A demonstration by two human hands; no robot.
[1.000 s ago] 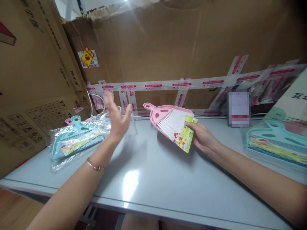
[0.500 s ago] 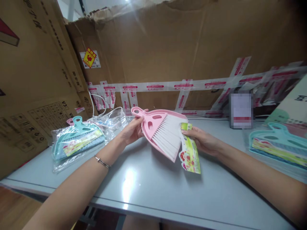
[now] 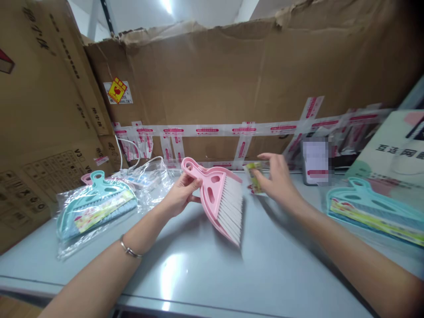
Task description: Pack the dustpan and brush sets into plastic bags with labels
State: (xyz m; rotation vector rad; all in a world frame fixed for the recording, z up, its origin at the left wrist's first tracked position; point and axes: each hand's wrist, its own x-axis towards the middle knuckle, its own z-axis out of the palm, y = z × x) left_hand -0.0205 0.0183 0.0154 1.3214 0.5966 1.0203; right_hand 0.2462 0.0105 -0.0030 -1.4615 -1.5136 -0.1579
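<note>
1. Head view: a big brown carton [image 3: 198,84] backs the scene, its right end lost in dark.
2. Grey table [image 3: 281,278], its near edge partly hidden by the forearms.
3. Turquoise dustpan [image 3: 371,198] at far right, cut off by the frame.
4. Pink dustpan-and-brush set [image 3: 217,196], above the table's middle; handle points up-left, bristles down-right, long axis slanting between. I can't tell whether its lowest corner touches the tabletop.
5. Left hand [image 3: 182,194] pinches the set just below the handle loop, thumb in front, other fingers mostly hidden behind.
6. Right hand [image 3: 280,179], right of the set, has thumb and forefinger spread; its other fingers are hard to make out.
7. Label card [image 3: 250,171], blurred, at the right thumb; contact is unclear.
</note>
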